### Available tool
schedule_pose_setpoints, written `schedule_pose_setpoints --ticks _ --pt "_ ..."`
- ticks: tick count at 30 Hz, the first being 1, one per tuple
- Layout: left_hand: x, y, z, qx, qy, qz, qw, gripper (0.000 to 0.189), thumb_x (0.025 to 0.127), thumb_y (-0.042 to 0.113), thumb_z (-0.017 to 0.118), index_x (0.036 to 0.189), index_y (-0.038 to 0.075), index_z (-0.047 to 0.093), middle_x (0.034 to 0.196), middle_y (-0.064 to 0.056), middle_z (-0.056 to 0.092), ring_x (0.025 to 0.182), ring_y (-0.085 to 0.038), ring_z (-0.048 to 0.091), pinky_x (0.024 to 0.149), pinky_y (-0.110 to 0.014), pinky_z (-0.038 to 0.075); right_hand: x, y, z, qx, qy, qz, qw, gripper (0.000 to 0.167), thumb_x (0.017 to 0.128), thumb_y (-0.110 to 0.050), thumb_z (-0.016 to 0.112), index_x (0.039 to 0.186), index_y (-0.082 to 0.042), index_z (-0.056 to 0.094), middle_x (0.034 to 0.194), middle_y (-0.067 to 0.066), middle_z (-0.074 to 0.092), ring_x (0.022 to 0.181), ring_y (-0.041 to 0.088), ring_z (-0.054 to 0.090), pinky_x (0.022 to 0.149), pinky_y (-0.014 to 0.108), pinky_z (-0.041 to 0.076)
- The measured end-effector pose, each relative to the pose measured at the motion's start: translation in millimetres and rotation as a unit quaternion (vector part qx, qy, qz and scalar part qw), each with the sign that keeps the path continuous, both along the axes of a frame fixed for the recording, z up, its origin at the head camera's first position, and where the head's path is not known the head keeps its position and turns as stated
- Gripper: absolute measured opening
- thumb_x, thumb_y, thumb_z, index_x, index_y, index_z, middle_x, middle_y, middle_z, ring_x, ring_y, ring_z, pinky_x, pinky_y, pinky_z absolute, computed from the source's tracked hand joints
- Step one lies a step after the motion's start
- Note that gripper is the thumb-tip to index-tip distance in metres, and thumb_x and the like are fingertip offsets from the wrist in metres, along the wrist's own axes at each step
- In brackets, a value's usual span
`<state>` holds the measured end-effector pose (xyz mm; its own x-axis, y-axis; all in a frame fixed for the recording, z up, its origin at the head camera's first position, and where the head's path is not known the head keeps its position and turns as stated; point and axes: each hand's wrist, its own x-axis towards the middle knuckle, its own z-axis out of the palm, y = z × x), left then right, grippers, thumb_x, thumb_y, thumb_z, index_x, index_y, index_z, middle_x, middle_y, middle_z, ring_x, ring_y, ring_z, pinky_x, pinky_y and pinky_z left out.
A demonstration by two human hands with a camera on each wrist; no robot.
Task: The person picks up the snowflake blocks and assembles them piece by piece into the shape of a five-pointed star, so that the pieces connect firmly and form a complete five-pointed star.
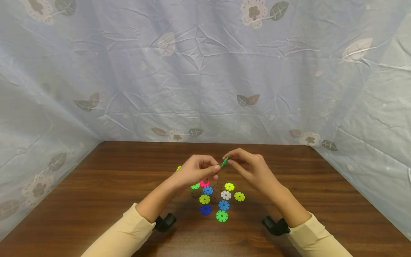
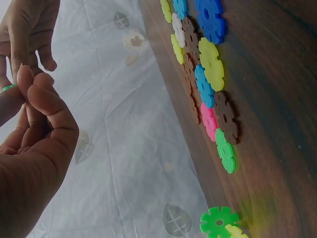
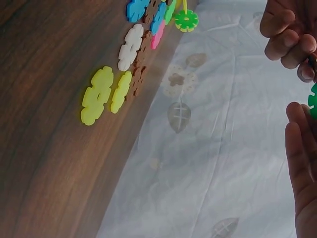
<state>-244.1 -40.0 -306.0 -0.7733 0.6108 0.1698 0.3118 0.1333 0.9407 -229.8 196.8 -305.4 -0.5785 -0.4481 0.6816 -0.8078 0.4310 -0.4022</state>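
Above the table, the right hand [image 1: 252,167] pinches a green notched disc [image 1: 226,162] between thumb and fingers, tilted nearly edge-on. Close beside it, the left hand [image 1: 197,170] has thumb and fingertips pressed together on a small dark brown piece [image 3: 313,63], mostly hidden by the fingers. The green disc and the brown piece are at or near contact; whether they are joined I cannot tell. Below the hands lie loose notched discs, among them a white one [image 1: 226,195], a dark blue one [image 1: 206,209], a pink one [image 1: 204,183] and a bright green one [image 1: 222,216].
Several brown discs [image 2: 227,118] blend into the dark wooden table [image 1: 128,178]. Left of the loose discs, a green disc [image 2: 218,221] touches a yellow one [image 2: 236,231], partly cut off. A patterned cloth [image 1: 199,82] hangs behind the table and along its sides.
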Motion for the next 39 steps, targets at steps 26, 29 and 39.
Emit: schedule_pose_setpoints --ticks 26,29,39 --pt "-8.6 -9.6 -0.7 -0.009 0.026 0.041 0.9988 0.022 0.107 0.015 0.059 0.106 -0.005 0.067 0.078 0.005 0.068 0.072 -0.014 0.06 0.062 -0.023 0.05 -5.2 21 -19.5 0.287 -0.367 -0.104 0.879 0.024 0.087 -0.018 0.085 0.1 -0.008 0.067 0.082 0.002 0.061 0.073 0.014 0.053 0.065 0.029 0.044" --pt "-8.2 -9.6 0.4 -0.012 0.027 0.041 0.9987 0.024 0.107 0.015 0.06 0.108 -0.007 0.067 0.078 0.005 0.068 0.07 -0.011 0.059 0.061 -0.023 0.049 -5.0 20 -21.5 0.291 -0.359 -0.103 0.8808 0.024 0.087 -0.016 0.085 0.1 -0.009 0.066 0.082 0.002 0.059 0.074 0.015 0.053 0.066 0.03 0.043" --pt "-7.3 -9.2 0.9 -0.016 0.024 0.043 0.9987 0.021 0.107 0.015 0.06 0.106 -0.005 0.067 0.089 -0.021 0.071 0.071 -0.011 0.062 0.06 -0.021 0.049 -4.8 21 -24.0 0.293 -0.351 -0.097 0.8839 0.029 0.087 -0.018 0.086 0.094 -0.009 0.06 0.084 0.002 0.057 0.075 0.015 0.051 0.066 0.03 0.041"
